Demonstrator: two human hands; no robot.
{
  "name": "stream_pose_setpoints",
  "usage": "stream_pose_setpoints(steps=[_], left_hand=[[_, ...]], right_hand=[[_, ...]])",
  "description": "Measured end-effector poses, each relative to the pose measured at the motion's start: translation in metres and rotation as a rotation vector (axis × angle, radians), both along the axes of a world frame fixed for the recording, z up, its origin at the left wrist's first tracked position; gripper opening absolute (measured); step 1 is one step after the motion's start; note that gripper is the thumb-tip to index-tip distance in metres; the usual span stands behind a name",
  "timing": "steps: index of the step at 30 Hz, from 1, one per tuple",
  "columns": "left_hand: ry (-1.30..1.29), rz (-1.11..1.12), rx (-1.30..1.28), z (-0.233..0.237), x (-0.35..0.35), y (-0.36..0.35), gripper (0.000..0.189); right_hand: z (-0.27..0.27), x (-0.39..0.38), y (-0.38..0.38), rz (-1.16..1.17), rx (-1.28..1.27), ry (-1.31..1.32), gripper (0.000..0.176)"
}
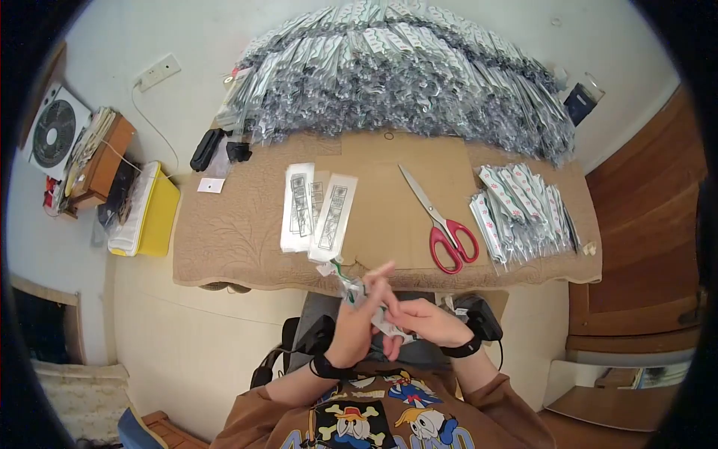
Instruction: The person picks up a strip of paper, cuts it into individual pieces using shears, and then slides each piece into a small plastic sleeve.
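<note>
Over my lap, just off the table's front edge, a slim clear plastic packet (386, 323) with a white card and green markings lies between my hands. My left hand (354, 329) has its thumb and fingers around the packet's upper part, one finger pointing up and right. My right hand (429, 322) pinches the packet's lower part from the right, close against the left fingers. Beyond the left hand, a crumpled end of the packet with a green strip reaches toward the table. Nearest on the table are white printed sleeves (334, 217). Fingers partly hide the packet.
Red-handled scissors (446, 238) lie open on a cardboard sheet (374, 224). Packed strips (523, 209) are piled at the right. A large heap of similar packets (404, 82) fills the table's back. A black case (207, 150) sits at the left.
</note>
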State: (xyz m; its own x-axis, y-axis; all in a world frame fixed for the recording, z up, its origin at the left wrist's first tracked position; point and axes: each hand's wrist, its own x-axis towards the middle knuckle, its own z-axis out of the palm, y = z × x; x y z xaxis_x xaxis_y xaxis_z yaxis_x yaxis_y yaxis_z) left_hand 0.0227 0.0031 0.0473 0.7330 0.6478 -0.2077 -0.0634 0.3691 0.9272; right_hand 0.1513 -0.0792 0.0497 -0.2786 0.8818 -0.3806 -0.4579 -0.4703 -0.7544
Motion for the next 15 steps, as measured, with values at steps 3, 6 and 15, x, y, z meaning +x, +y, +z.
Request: stream_pose_setpoints(steps=[3,6,15], left_hand=[[-0.203,-0.001,0.021,-0.002,-0.015,0.034,0.053],[-0.439,0.238,-0.201,0.029,-0.037,0.07,0.053],[-0.322,0.201,-0.42,0.019,0.011,0.007,0.063]], right_hand=[[-0.011,0.009,-0.022,-0.004,0.251,-0.304,0.026],[-0.021,0.051,-0.052,0.16,0.325,-0.52,0.025],[0.031,0.012,0.003,-0.04,0.049,-0.124,0.029]])
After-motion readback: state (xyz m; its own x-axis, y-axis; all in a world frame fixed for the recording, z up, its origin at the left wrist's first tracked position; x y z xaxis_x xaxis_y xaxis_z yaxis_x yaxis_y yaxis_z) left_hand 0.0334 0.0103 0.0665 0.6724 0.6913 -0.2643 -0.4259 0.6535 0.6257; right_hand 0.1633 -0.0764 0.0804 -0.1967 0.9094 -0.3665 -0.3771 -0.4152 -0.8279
